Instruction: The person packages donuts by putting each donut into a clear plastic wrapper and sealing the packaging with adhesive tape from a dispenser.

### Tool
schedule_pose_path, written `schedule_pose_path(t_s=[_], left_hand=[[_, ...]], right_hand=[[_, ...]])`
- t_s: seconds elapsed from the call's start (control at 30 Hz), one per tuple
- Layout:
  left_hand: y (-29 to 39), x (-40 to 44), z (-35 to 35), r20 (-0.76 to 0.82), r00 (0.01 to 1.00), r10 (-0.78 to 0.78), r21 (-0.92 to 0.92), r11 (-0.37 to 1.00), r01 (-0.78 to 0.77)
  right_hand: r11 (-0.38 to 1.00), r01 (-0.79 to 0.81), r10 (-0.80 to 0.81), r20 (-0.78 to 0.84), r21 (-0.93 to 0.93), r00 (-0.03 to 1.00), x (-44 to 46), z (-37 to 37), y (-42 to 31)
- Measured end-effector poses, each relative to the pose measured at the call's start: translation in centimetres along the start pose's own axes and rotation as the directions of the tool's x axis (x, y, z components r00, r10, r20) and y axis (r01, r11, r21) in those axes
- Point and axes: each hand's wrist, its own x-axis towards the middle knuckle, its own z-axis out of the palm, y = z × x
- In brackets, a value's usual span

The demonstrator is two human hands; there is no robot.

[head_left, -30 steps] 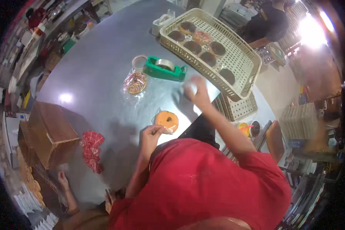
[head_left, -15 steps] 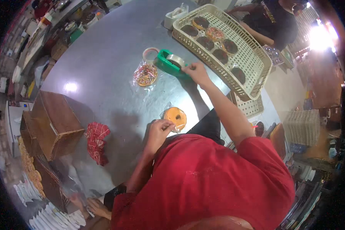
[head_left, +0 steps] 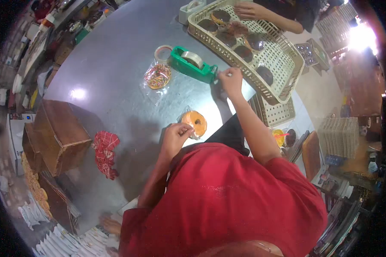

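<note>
My left hand point(head_left: 177, 138) pinches the clear plastic wrap at the lower left of an orange-glazed donut point(head_left: 194, 121) on the metal table point(head_left: 115, 73). My right hand point(head_left: 231, 80) is closed just right of the cutting end of a green tape dispenser point(head_left: 188, 65); a strip of tape between its fingers is too small to make out. Left of the dispenser lies a wrapped donut with colored sprinkles point(head_left: 157, 76), below a loose tape roll point(head_left: 163, 53).
A cream plastic basket point(head_left: 283, 73) with several wrapped donuts stands at the upper right, with a co-worker's hand point(head_left: 250, 11) over it. A brown box point(head_left: 63, 137) and a red checked cloth point(head_left: 105, 154) are at left. Another person's hand point(head_left: 111, 224) shows at the lower left.
My right hand went from a blurred reach to the dispenser, then slightly right of its end. My left hand stays at the wrap. The co-worker's hand has come over the basket.
</note>
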Motion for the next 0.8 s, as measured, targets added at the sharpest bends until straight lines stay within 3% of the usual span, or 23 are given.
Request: schedule_pose_path(t_s=[0.13,0.17,0.23,0.27,0.33,0.37,0.47,0.5,0.6,0.63,0.67,0.7,0.73,0.77,0.8], left_hand=[[-0.9,0.9,0.1,0.004,1.0,0.0,0.029,1.0,0.0],[-1.7,1.2,0.4,0.007,1.0,0.024,-0.002,1.0,-0.024],[-2.9,1.5,0.7,0.009,0.997,0.082,-0.06,0.995,-0.082],[-3.1,1.3,0.9,0.014,0.998,0.069,-0.056,0.996,-0.068],[-2.3,1.8,0.9,-0.015,0.997,0.077,-0.076,0.994,-0.078],[-1.7,2.1,0.7,-0.035,0.996,0.085,-0.086,0.992,-0.088],[-0.3,1.9,0.5,-0.012,0.999,0.034,-0.025,0.999,-0.035],[0.2,2.0,0.4,-0.002,1.0,0.013,0.005,1.0,-0.013],[1.9,2.4,0.7,0.056,0.998,-0.015,-0.036,0.999,0.017],[2.7,2.6,1.2,0.092,0.995,-0.029,-0.061,0.997,0.035],[4.1,3.1,1.8,0.102,0.995,-0.008,-0.066,0.998,0.015],[5.9,3.5,2.5,0.071,0.988,0.141,-0.076,0.988,-0.135],[7.8,3.8,3.1,0.039,0.958,0.284,-0.083,0.956,-0.28],[9.3,3.9,3.4,0.005,0.907,0.422,-0.086,0.903,-0.42],[10.5,4.1,3.4,0.011,0.895,0.445,-0.093,0.892,-0.442]], right_hand=[[0.999,-0.038,0.037,-0.057,-0.011,0.998,-0.8,0.1,-0.5],[0.98,-0.131,0.097,0.215,0.151,0.972,-1.6,-1.2,-2.1],[0.835,-0.414,0.06,0.689,0.362,0.723,-2.8,-3.7,-5.3],[0.83,-0.427,0.067,0.695,0.359,0.716,-4.2,-4.4,-6.5],[0.803,-0.512,-0.156,0.938,0.304,0.311,-5.9,-4.9,-8.7],[0.802,-0.51,-0.162,0.935,0.31,0.314,-5.9,-4.3,-8.2],[0.983,-0.157,-0.039,0.938,0.098,0.343,-7.4,-1.2,-4.4],[0.983,-0.155,-0.042,0.935,0.102,0.352,-7.4,-1.5,-4.0],[0.959,-0.251,0.045,0.807,0.129,0.588,-7.8,-3.7,-2.5],[0.961,-0.247,0.05,0.797,0.127,0.603,-8.9,-3.4,-1.8],[0.774,-0.525,0.061,0.784,0.354,0.617,-10.4,-2.5,-0.8],[0.462,-0.707,0.071,0.772,0.536,0.632,-11.5,-2.2,-0.5],[0.471,-0.694,0.076,0.758,0.545,0.648,-12.1,-2.8,-1.1],[0.073,-0.845,0.018,0.846,0.53,0.533,-12.7,-3.5,-1.8],[-0.324,-0.863,-0.103,0.892,0.389,0.441,-12.5,-4.4,-2.3]])
